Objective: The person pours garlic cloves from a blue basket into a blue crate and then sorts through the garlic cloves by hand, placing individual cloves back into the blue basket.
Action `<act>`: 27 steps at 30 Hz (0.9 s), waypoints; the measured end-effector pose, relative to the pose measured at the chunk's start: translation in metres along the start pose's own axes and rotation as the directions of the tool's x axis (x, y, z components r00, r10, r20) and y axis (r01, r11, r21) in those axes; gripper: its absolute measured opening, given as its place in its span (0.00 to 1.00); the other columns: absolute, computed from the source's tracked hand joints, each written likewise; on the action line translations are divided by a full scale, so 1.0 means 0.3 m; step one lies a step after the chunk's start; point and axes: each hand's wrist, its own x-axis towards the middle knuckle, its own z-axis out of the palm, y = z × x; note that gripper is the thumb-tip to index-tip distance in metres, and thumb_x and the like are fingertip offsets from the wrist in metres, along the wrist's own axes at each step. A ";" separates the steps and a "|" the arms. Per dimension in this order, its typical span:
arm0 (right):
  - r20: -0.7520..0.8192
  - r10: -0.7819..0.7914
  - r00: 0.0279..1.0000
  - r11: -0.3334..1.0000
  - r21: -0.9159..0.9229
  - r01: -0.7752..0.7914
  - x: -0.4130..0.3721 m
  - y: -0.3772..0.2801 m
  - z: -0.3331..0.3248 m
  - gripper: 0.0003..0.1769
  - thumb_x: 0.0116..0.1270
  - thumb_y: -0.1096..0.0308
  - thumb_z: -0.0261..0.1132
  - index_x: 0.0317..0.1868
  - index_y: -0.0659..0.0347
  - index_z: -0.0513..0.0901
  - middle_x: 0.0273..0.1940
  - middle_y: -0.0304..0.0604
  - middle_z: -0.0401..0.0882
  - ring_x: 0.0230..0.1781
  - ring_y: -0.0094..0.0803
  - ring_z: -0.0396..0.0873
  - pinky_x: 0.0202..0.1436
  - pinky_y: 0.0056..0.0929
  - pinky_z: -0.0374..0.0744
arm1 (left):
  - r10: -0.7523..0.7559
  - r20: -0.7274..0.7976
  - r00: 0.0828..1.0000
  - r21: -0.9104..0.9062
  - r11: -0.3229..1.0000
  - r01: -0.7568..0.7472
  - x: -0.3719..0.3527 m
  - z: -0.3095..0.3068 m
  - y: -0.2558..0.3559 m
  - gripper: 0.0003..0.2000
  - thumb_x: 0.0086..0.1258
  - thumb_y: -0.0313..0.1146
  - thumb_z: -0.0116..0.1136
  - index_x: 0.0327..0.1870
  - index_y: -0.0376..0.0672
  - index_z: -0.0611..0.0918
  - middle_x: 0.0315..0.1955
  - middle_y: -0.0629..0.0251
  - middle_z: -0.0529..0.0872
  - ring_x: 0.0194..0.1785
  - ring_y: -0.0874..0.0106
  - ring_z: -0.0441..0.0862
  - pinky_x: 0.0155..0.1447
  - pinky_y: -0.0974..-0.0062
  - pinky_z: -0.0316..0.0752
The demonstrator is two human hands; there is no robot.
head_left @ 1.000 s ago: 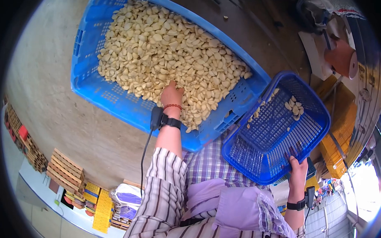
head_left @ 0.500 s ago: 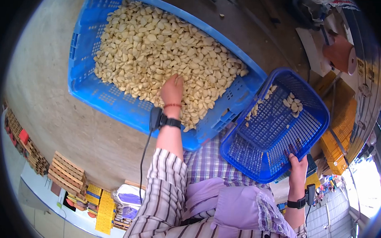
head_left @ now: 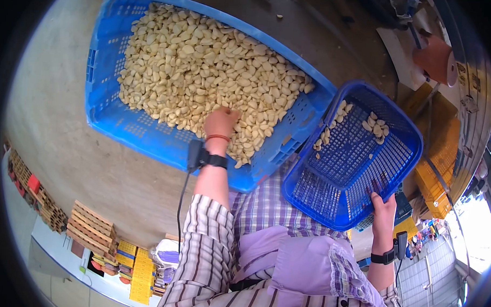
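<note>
A large light-blue crate (head_left: 148, 144) holds a thick layer of pale, flat pieces (head_left: 189, 65) that look like beans or cloves. My left hand (head_left: 221, 123) is down on these pieces near the crate's near side, its fingers bent together; whatever is between them is too small to make out. To the right, my right hand (head_left: 383, 210) grips the near right rim of a smaller dark-blue basket (head_left: 337, 173). Inside that basket lie several pale pieces (head_left: 375, 128) in two loose groups. The basket's left edge is against the crate's right end.
Wooden pallets (head_left: 90, 228) and yellow crates (head_left: 142, 274) stand at the lower left. An orange-yellow crate (head_left: 437, 171) and a reddish-brown object (head_left: 436, 60) are at the right. A cable (head_left: 182, 211) hangs from the left wrist device.
My left hand has moved slightly down and toward me over the pieces, its fingers still bent. My right hand keeps its grip on the basket. The whole view has shifted a little.
</note>
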 end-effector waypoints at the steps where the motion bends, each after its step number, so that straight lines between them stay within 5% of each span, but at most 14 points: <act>1: 0.006 -0.004 1.000 1.000 0.020 0.004 -0.001 0.004 -0.001 0.24 0.67 0.76 0.58 0.63 0.69 0.71 0.57 0.44 0.78 0.56 0.29 0.76 0.64 0.28 0.71 | 0.025 0.083 0.996 0.120 0.992 -0.035 -0.014 0.022 0.019 0.19 0.60 0.49 0.65 0.37 0.40 0.87 0.33 0.50 0.88 0.38 0.52 0.85 0.45 0.61 0.79; 5: -0.005 0.023 1.000 1.000 -0.013 -0.023 -0.007 -0.011 -0.009 0.23 0.66 0.76 0.58 0.63 0.68 0.72 0.57 0.43 0.79 0.55 0.28 0.76 0.63 0.28 0.71 | 0.038 0.125 0.991 0.053 0.998 -0.045 0.000 0.028 0.026 0.18 0.59 0.48 0.65 0.36 0.41 0.86 0.35 0.48 0.87 0.39 0.52 0.85 0.43 0.58 0.78; 8: -0.027 0.030 0.999 0.999 -0.021 -0.031 -0.006 -0.018 0.000 0.23 0.66 0.76 0.58 0.62 0.68 0.73 0.56 0.42 0.79 0.54 0.28 0.76 0.62 0.27 0.71 | -0.003 0.027 1.000 -0.618 0.786 0.019 -0.037 -0.002 0.013 0.12 0.60 0.37 0.64 0.37 0.38 0.81 0.28 0.62 0.84 0.34 0.71 0.82 0.39 0.71 0.77; 9: -0.031 0.009 0.999 0.999 -0.032 -0.010 -0.006 -0.015 0.002 0.23 0.66 0.76 0.58 0.62 0.68 0.73 0.56 0.42 0.79 0.54 0.28 0.76 0.62 0.27 0.72 | -0.015 0.203 0.979 -0.779 0.603 0.171 -0.117 -0.106 0.107 0.10 0.59 0.31 0.63 0.39 0.39 0.78 0.26 0.67 0.79 0.35 0.79 0.77 0.38 0.79 0.75; 11: -0.025 -0.006 1.000 0.999 -0.042 0.005 -0.007 -0.001 0.004 0.22 0.66 0.76 0.58 0.61 0.68 0.73 0.55 0.42 0.80 0.53 0.28 0.76 0.62 0.27 0.72 | 0.306 0.077 0.949 -0.866 0.493 -0.088 -0.304 -0.231 0.279 0.08 0.62 0.30 0.60 0.41 0.42 0.77 0.28 0.72 0.77 0.33 0.80 0.75 0.37 0.79 0.73; 12: -0.018 0.017 1.000 1.000 -0.024 -0.018 0.001 0.008 -0.004 0.22 0.66 0.76 0.58 0.61 0.68 0.73 0.55 0.42 0.80 0.53 0.28 0.77 0.61 0.27 0.72 | 0.444 0.168 0.880 -0.818 0.562 -0.127 -0.386 -0.294 0.353 0.09 0.60 0.30 0.60 0.40 0.42 0.77 0.32 0.70 0.79 0.34 0.79 0.76 0.39 0.79 0.74; 13: -0.012 0.039 0.999 0.999 -0.007 -0.039 0.006 0.011 -0.007 0.22 0.66 0.76 0.58 0.61 0.68 0.73 0.54 0.42 0.80 0.52 0.27 0.77 0.61 0.27 0.72 | 0.661 0.034 0.749 -0.787 0.480 -0.388 -0.439 -0.292 0.398 0.13 0.57 0.31 0.62 0.43 0.42 0.78 0.34 0.65 0.81 0.35 0.73 0.80 0.42 0.76 0.77; 14: -0.009 0.035 0.999 0.999 -0.005 -0.035 0.005 0.007 -0.007 0.22 0.66 0.76 0.58 0.61 0.68 0.73 0.54 0.42 0.80 0.52 0.27 0.77 0.61 0.27 0.72 | 0.779 0.104 0.619 -0.745 0.473 -0.471 -0.493 -0.312 0.452 0.14 0.54 0.32 0.63 0.43 0.43 0.80 0.38 0.59 0.83 0.41 0.59 0.82 0.46 0.68 0.78; 16: -0.006 0.025 1.000 0.999 0.020 -0.025 0.003 -0.002 -0.010 0.22 0.66 0.76 0.58 0.61 0.68 0.73 0.55 0.42 0.80 0.52 0.27 0.77 0.61 0.26 0.72 | 0.894 -0.094 0.437 -0.612 0.295 -0.734 -0.548 -0.325 0.527 0.15 0.54 0.34 0.64 0.44 0.42 0.82 0.45 0.56 0.83 0.50 0.55 0.80 0.54 0.61 0.75; 18: -0.006 0.002 1.000 1.000 0.001 -0.002 -0.001 -0.011 -0.007 0.22 0.66 0.76 0.58 0.61 0.68 0.73 0.55 0.43 0.80 0.53 0.28 0.77 0.61 0.27 0.72 | 0.872 -0.175 0.457 -0.566 0.290 -0.772 -0.470 -0.320 0.524 0.16 0.55 0.34 0.64 0.46 0.40 0.82 0.48 0.55 0.83 0.51 0.54 0.80 0.55 0.59 0.75; 21: -0.013 -0.023 1.000 0.999 -0.034 0.023 -0.010 -0.002 -0.008 0.22 0.66 0.76 0.58 0.61 0.69 0.73 0.55 0.43 0.80 0.53 0.28 0.77 0.61 0.27 0.72 | 0.188 -0.261 0.947 -0.690 0.650 -0.319 -0.280 -0.199 0.358 0.14 0.63 0.28 0.60 0.49 0.37 0.80 0.49 0.52 0.82 0.53 0.57 0.79 0.59 0.64 0.73; 23: -0.021 -0.038 0.999 0.998 -0.050 0.037 -0.002 0.001 -0.007 0.22 0.66 0.76 0.58 0.61 0.69 0.73 0.55 0.43 0.80 0.53 0.28 0.77 0.62 0.27 0.72 | -0.003 -0.439 0.898 -0.506 0.828 -0.244 -0.035 -0.070 0.148 0.16 0.66 0.33 0.64 0.52 0.36 0.79 0.51 0.54 0.80 0.51 0.65 0.79 0.54 0.71 0.74; 25: -0.019 -0.020 1.000 0.999 -0.043 0.019 0.003 0.004 -0.011 0.23 0.66 0.76 0.58 0.62 0.70 0.73 0.55 0.43 0.80 0.54 0.28 0.77 0.62 0.27 0.72 | -0.131 -0.441 0.888 -0.661 0.717 -0.222 0.199 0.085 0.012 0.17 0.67 0.34 0.62 0.53 0.36 0.79 0.49 0.51 0.79 0.52 0.59 0.78 0.57 0.66 0.73; 27: -0.011 -0.008 1.000 1.000 -0.022 0.008 0.012 0.010 -0.015 0.23 0.66 0.77 0.58 0.62 0.70 0.73 0.56 0.43 0.80 0.54 0.28 0.77 0.62 0.27 0.72 | 0.017 -0.547 0.837 -0.438 0.846 -0.304 0.169 0.098 0.130 0.17 0.66 0.33 0.62 0.53 0.36 0.79 0.50 0.49 0.79 0.53 0.55 0.76 0.58 0.62 0.72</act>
